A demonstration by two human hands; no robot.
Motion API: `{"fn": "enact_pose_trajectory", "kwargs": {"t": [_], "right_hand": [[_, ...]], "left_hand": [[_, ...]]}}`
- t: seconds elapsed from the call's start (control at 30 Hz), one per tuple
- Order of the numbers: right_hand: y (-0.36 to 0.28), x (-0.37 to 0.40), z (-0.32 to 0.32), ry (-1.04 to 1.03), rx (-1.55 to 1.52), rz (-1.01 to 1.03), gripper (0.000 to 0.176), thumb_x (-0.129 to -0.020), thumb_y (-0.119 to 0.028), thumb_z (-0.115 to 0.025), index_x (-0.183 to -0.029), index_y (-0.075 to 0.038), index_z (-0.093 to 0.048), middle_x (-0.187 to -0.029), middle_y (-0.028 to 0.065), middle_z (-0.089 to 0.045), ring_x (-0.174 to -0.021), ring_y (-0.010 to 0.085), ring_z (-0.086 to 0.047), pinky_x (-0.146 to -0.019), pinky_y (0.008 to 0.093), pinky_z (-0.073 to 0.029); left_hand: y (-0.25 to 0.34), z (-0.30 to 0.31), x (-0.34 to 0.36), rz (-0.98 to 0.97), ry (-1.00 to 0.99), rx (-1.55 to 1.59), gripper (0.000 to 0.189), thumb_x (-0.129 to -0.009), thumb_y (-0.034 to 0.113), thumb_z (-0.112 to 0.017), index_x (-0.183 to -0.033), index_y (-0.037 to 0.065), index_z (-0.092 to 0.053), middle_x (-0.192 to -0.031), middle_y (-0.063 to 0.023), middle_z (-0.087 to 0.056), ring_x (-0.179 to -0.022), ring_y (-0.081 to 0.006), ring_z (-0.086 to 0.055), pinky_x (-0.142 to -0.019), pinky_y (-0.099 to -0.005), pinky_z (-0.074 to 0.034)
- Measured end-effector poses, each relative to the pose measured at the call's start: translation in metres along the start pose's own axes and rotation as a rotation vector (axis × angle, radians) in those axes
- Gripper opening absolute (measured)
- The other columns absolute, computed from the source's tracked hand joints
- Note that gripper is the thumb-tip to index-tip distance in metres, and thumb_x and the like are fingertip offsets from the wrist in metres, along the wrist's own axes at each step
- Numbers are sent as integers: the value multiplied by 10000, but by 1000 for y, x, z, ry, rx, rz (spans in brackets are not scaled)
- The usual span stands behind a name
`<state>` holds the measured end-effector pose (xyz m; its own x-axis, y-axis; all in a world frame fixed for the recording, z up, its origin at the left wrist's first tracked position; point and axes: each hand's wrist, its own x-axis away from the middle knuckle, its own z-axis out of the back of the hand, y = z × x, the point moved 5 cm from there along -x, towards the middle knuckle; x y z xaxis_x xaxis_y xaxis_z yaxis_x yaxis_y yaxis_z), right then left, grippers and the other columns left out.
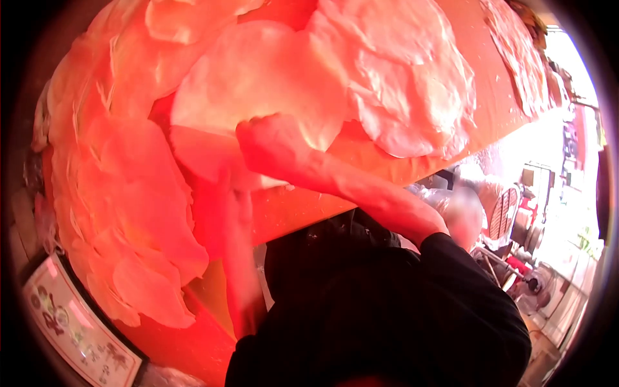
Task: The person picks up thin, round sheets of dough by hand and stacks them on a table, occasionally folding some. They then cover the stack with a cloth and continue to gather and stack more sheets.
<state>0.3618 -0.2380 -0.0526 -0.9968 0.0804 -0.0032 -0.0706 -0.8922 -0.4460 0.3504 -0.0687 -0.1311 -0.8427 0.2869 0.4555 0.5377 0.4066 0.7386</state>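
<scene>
A thin, round, pale sheet like flatbread or rolled dough (258, 77) lies on the table with its near edge folded or lifted. My right hand (274, 145) is closed at that near edge, with the fingers curled onto the sheet. From below, my left forearm reaches up to the same edge, where my left hand (232, 184) is blurred and partly covered by the drooping flap. Its fingers cannot be made out. Strong red light tints everything here.
Overlapping thin sheets (129, 206) cover the left side of the table (296, 209). Another stack of wrinkled sheets (412, 84) lies at the right, with more (516, 58) beyond. A framed sign (80, 322) stands lower left. Plastic-wrapped items and a fan (541, 284) are beside the table at right.
</scene>
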Motion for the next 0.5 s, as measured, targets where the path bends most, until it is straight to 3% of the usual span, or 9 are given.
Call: {"fn": "enact_pose_trajectory", "kwargs": {"t": [0.07,0.13,0.17,0.23,0.33,0.4,0.47,0.5], "right_hand": [[36,6,64,206,-504,-27,153,-738,-118,-620,-852,-28,-669,-704,140,-656,-641,301,-646,-593,408,-513],[112,3,85,397,-854,-75,168,-779,-36,-631,-929,7,-693,-804,105,-697,-669,233,-661,-622,345,-540],[140,13,118,311,-1000,-270,127,-829,-18,-613,-929,17,-683,-849,82,-690,-696,188,-662,-643,307,-550],[175,51,178,442,-883,-263,195,-874,-107,-596,-983,38,-667,-851,96,-679,-708,173,-665,-663,295,-552],[273,101,205,595,-679,-452,303,-859,-266,-619,-987,-2,-691,-782,59,-678,-681,137,-650,-642,257,-524],[311,125,222,546,-101,-751,386,-833,-356,-641,-1047,-37,-683,-768,103,-671,-678,187,-642,-652,341,-520],[298,134,225,768,497,-529,414,-828,-347,-669,-1103,-38,-652,-799,144,-649,-755,215,-636,-721,370,-518],[266,127,229,691,473,-595,453,-827,-359,-686,-1137,-34,-630,-836,153,-655,-798,223,-636,-755,359,-515]], "left_hand": [[8,25,10,-7,61,-24,383,-974,185,-554,-1329,66,-473,-1267,-62,-575,-1158,-233,-560,-996,-402,-470],[14,48,16,-8,100,-39,403,-970,172,-560,-1346,67,-463,-1286,-63,-567,-1172,-235,-553,-998,-400,-465],[14,58,19,0,114,-47,413,-967,165,-563,-1355,68,-458,-1295,-64,-563,-1179,-237,-549,-999,-399,-463],[14,76,21,27,131,-46,435,-963,151,-569,-1372,70,-447,-1314,-65,-555,-1193,-240,-541,-1002,-398,-458],[12,93,23,80,138,-2,470,-956,131,-579,-1398,73,-432,-1342,-67,-544,-1214,-244,-529,-1005,-395,-451],[14,90,23,90,123,50,459,-956,141,-565,-1386,47,-435,-1316,-79,-552,-1185,-251,-542,-991,-396,-456],[23,80,25,31,94,67,428,-955,152,-557,-1355,31,-466,-1278,-87,-566,-1152,-232,-556,-976,-370,-459],[30,76,24,37,60,-4,402,-960,183,-552,-1328,34,-490,-1270,-84,-568,-1145,-220,-554,-950,-361,-460]]}}
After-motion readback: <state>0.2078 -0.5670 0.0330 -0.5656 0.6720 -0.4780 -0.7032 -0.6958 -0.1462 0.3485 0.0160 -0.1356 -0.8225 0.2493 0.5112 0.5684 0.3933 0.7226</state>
